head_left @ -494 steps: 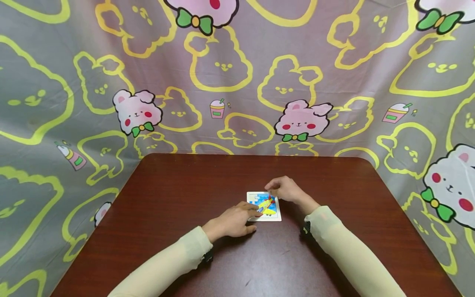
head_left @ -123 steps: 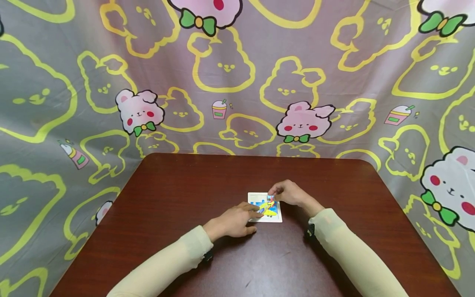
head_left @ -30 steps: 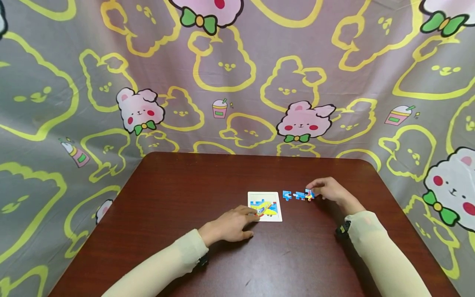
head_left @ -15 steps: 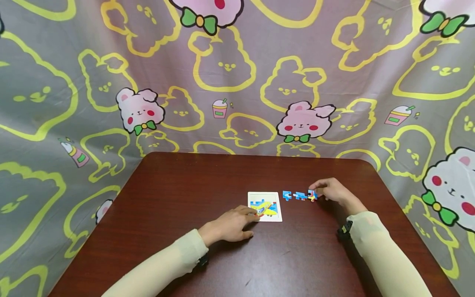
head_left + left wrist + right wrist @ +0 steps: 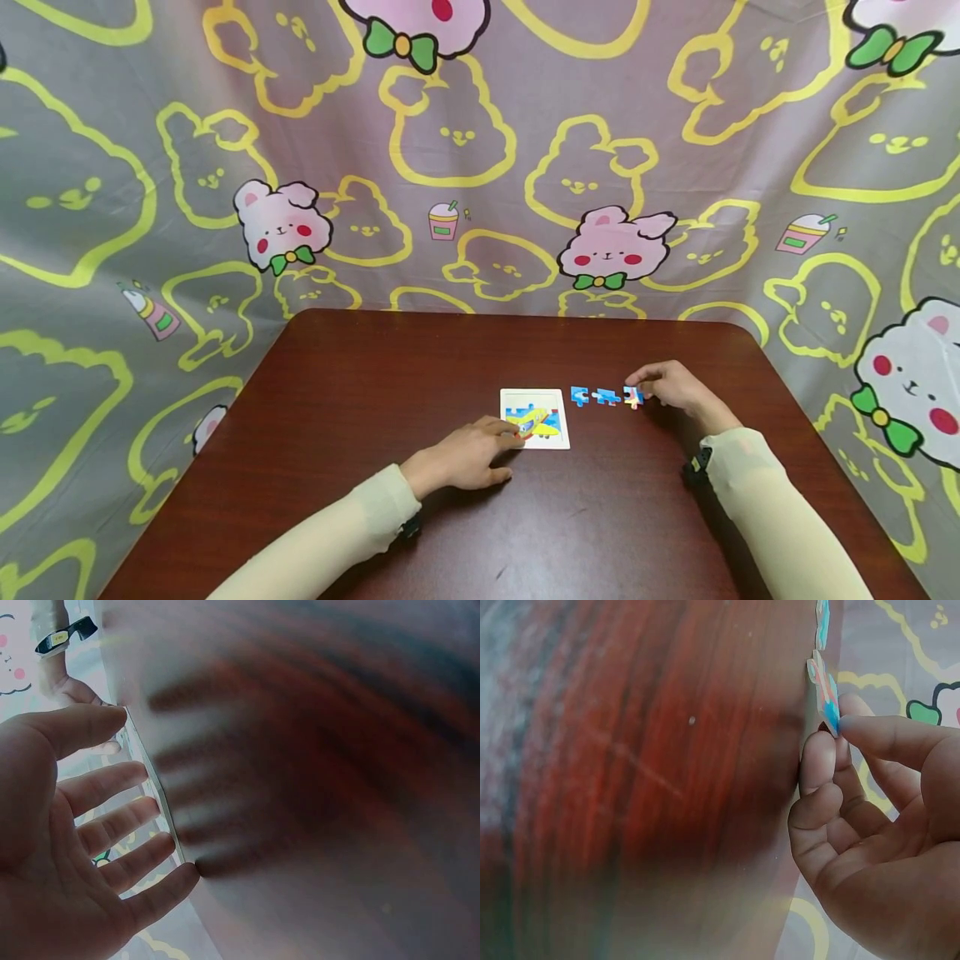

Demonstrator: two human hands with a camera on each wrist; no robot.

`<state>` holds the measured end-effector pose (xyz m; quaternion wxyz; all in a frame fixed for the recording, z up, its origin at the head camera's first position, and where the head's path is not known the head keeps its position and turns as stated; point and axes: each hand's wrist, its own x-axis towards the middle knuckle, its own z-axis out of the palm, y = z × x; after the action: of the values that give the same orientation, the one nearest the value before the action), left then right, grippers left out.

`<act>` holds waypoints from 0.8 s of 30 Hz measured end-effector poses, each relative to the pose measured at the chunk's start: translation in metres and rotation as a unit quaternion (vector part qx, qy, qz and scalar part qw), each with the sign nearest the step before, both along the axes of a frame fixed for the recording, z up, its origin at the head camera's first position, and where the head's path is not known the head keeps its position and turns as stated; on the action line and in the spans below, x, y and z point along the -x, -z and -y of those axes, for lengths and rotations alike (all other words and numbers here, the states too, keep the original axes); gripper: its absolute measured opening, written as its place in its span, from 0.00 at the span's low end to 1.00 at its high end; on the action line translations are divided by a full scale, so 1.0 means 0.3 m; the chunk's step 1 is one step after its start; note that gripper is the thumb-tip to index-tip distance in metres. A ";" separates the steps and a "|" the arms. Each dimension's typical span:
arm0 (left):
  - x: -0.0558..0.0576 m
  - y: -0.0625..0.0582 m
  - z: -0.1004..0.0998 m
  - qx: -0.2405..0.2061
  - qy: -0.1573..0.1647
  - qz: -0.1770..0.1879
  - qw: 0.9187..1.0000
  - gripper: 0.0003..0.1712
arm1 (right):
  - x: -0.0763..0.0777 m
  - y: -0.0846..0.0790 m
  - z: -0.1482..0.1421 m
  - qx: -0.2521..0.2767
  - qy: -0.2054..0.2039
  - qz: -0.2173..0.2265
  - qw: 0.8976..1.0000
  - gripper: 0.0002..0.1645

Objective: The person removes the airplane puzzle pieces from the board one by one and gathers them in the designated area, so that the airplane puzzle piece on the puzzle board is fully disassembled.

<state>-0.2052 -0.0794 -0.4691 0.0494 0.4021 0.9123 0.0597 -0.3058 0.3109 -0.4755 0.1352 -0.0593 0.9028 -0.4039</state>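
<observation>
A small square jigsaw tray (image 5: pixel 567 425) with a white border lies on the table, showing part of a yellow aeroplane picture on blue. Its upper strip is bare. My left hand (image 5: pixel 465 454) rests on the tray's lower left side, fingers straight and spread. To the tray's right, blue puzzle pieces lie in a row: one piece (image 5: pixel 579 396) nearest the tray, another piece (image 5: pixel 606 397) beyond it. At the row's right end, my right hand (image 5: pixel 671 390) pinches a blue, red and yellow puzzle piece (image 5: pixel 827 697) by its edge, between thumb and fingers. The hand partly hides it.
The dark red-brown table (image 5: pixel 420 358) has rounded far corners. A grey curtain (image 5: pixel 517 100) with cartoon bears hangs around its far and side edges. A dark band (image 5: pixel 697 462) with a small device sits at the right wrist.
Earlier my right hand was at the tray's upper right corner, pinching a piece. It moved right to the row, then slid the end piece slightly further right. My left hand shifted slightly left.
</observation>
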 end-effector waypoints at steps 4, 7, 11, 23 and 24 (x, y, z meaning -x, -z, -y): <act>0.000 0.001 0.000 -0.002 -0.001 -0.002 1.000 0.29 | 0.000 0.003 0.001 -0.002 0.003 -0.006 1.000 0.14; 0.000 0.002 0.000 0.000 -0.002 -0.003 1.000 0.29 | -0.001 0.001 0.003 -0.002 0.007 -0.004 1.000 0.14; 0.001 0.003 0.000 0.002 -0.003 -0.001 1.000 0.29 | -0.002 -0.004 0.011 -0.001 0.003 -0.001 1.000 0.13; -0.001 -0.001 0.002 0.002 -0.002 -0.001 1.000 0.29 | -0.005 -0.030 0.083 0.022 -0.017 -0.013 1.000 0.16; -0.001 -0.001 0.002 0.001 -0.001 -0.002 1.000 0.29 | -0.006 -0.032 0.092 0.024 -0.019 -0.013 0.999 0.16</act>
<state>-0.2048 -0.0801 -0.4687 0.0480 0.4012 0.9129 0.0580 -0.3041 0.2834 -0.4657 0.1298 -0.0850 0.8932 -0.4221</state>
